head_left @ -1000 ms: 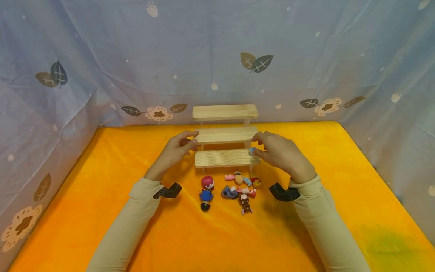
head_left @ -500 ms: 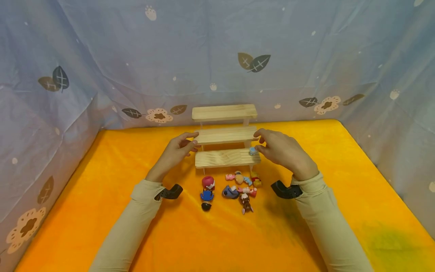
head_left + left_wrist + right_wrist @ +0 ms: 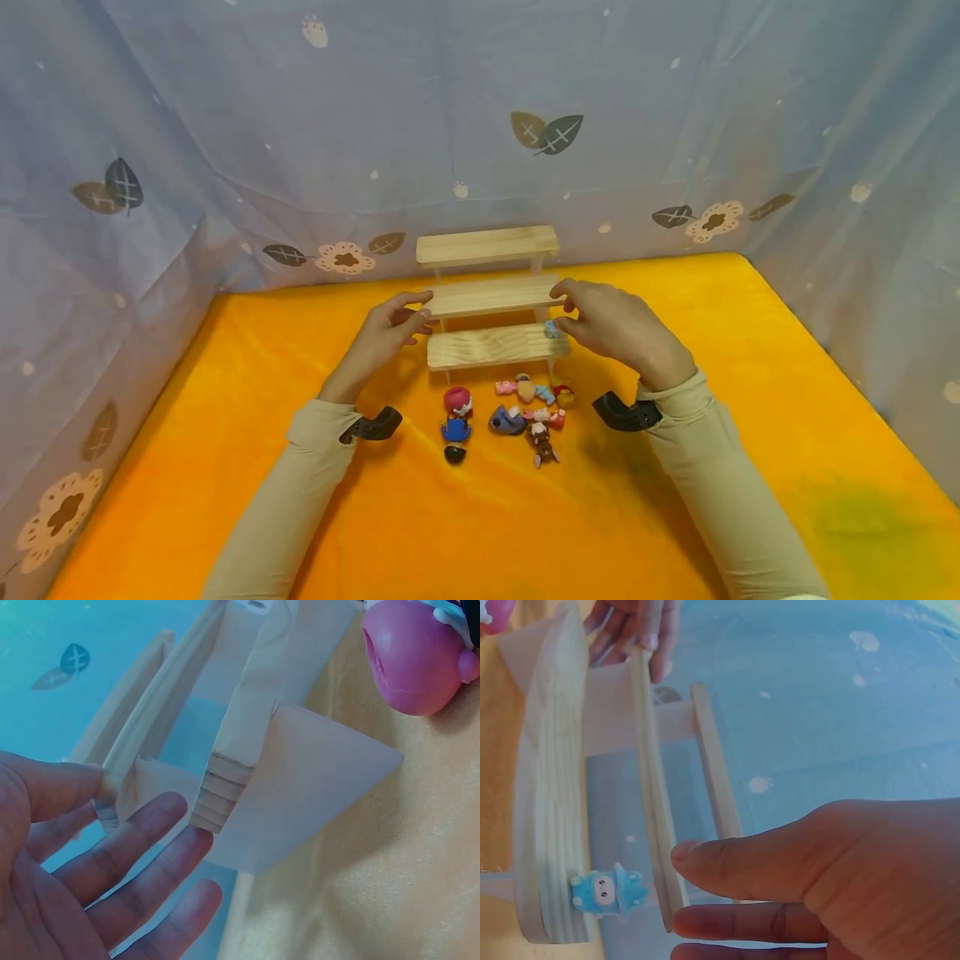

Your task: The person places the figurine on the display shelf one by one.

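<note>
A three-step wooden display stand (image 3: 491, 296) stands at the back of the orange cloth. My left hand (image 3: 378, 337) is at the left end of its middle step, thumb and index finger pinching the board in the left wrist view. At the opposite end, my right hand (image 3: 615, 325) holds the same step, its thumb (image 3: 727, 862) against the board. A small light-blue toy figure (image 3: 604, 892) stands on the right end of the lowest step, just beside my right thumb. Neither hand grips that figure.
Several toy figures lie on the cloth before the stand: a blue-clothed one (image 3: 455, 429) with a pink-headed one (image 3: 457, 400), a grey-blue donkey (image 3: 507, 420), a brown one (image 3: 542, 442) and others. A patterned fabric wall (image 3: 337, 125) rises behind the stand.
The head view has turned slightly. My right hand has shifted a little inward onto the end of the middle step. The left hand, the blue figure and the figures on the cloth have stayed put.
</note>
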The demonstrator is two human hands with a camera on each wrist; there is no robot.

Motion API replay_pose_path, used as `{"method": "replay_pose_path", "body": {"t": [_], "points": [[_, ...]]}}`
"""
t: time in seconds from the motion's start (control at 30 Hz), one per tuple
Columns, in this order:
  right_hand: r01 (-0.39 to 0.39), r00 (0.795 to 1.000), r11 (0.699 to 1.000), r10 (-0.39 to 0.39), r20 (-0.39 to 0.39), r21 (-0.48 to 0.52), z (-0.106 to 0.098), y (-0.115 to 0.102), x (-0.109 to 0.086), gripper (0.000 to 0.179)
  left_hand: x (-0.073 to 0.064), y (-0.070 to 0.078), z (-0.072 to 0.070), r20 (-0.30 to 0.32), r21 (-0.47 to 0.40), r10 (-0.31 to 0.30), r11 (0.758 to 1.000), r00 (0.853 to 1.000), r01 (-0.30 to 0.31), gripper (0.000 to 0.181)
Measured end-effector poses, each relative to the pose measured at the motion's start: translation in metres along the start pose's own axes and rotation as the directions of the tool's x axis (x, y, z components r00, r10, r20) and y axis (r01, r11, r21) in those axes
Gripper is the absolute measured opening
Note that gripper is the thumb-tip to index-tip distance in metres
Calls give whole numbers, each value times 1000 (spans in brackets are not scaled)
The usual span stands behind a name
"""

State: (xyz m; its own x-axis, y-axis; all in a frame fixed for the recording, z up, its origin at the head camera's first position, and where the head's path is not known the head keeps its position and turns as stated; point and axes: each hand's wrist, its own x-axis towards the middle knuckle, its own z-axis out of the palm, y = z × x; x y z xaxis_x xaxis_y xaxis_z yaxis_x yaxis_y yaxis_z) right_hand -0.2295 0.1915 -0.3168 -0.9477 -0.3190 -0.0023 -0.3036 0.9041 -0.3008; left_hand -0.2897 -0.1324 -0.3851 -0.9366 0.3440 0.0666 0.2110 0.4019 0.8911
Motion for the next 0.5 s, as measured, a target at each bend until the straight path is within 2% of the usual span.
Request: {"method": "replay_pose_path", "body": {"t": [0.5], "points": [[4,1000,999,-4,-25,-33,-6,-10,-6,41,1,0,1,-3,-3,-12,1000,1000,12,46]]}}
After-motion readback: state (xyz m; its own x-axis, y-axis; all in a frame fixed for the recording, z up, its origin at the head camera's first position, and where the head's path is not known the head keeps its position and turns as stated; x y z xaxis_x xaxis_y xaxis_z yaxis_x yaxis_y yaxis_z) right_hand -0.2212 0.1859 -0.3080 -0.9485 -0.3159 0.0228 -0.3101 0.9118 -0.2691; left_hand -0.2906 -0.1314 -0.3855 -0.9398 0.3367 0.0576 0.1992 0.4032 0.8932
